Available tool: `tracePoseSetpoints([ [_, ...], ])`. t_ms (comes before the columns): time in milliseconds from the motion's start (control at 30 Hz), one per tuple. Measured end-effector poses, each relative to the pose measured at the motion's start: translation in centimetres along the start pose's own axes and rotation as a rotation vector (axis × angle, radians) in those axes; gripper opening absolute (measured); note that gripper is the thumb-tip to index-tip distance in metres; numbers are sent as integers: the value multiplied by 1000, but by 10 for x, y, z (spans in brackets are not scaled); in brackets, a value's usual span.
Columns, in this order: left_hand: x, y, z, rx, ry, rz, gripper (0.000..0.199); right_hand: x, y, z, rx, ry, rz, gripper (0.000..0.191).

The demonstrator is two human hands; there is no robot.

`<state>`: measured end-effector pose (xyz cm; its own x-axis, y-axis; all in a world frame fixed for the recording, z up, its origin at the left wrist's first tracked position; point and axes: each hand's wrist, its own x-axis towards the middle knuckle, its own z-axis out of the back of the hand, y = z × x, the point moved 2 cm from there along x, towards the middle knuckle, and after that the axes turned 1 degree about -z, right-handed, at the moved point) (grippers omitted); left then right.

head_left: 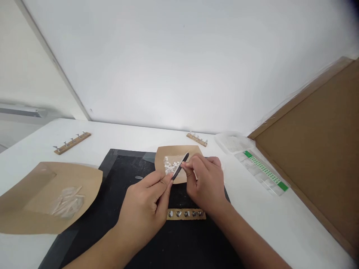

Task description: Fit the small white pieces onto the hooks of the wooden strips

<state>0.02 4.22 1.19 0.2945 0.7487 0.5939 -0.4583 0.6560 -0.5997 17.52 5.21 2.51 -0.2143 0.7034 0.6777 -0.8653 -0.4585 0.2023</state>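
My left hand [148,201] pinches the lower end of a thin dark strip with a pale edge [180,167]. Near the strip's middle, the fingertips of my right hand [206,177] are closed; whatever small thing they may hold is hidden. Behind the hands lies a brown paper tray [164,152] with small white pieces [171,164] on it. Below the strip, a short wooden bar with several metal clips [186,214] rests on the black mat [126,194], partly behind my left hand. A small clear sliver [138,177] lies on the mat.
At the left sits a larger brown paper tray [33,186] holding clear pieces. Wooden bars with metal clips stand at the back left [73,142] and back centre [197,139]. To the right are a clear plastic container [234,142], a green-striped plastic packet [265,172] and a cardboard panel [314,149].
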Motion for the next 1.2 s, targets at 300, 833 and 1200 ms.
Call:
tracePoseSetpoints([
  [300, -3, 3, -2, 37, 10, -14, 26, 2, -2, 0, 43, 75, 17, 31],
  [833, 3, 15, -1, 120, -59, -28, 27, -1, -31, 9, 152, 18, -172, 19],
  [1200, 14, 39, 10, 434, 492, -158, 38, -13, -42, 3, 66, 271, -9, 19],
])
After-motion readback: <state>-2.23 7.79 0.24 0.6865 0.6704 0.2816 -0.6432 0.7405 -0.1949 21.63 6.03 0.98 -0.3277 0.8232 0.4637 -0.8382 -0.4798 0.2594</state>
